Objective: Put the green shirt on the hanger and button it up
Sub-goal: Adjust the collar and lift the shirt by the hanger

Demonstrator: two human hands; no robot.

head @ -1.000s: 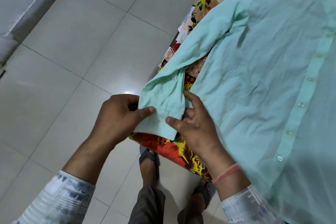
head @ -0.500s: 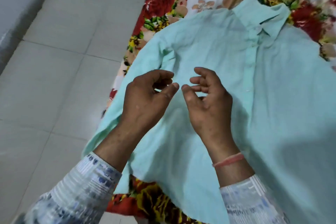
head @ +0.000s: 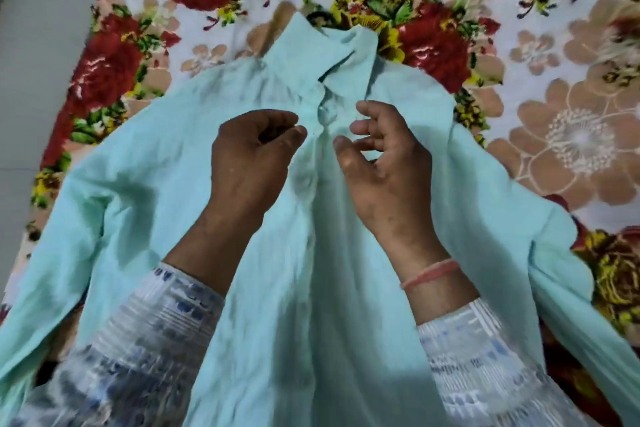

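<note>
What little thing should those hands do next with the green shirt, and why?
Probably pinch the front strip of the pale green button-up shirt just below its collar, to start on the buttoning. The left hand and right hand hover there, fingers loosely curled, holding nothing, and the shirt lies front up on the floral bedspread.

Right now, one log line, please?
green shirt: flat on floral sheet | left hand, right hand: over top placket, grip unclear | hanger: unseen

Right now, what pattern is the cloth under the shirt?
Floral cloth, red and tan flowers on white; head view.
</note>
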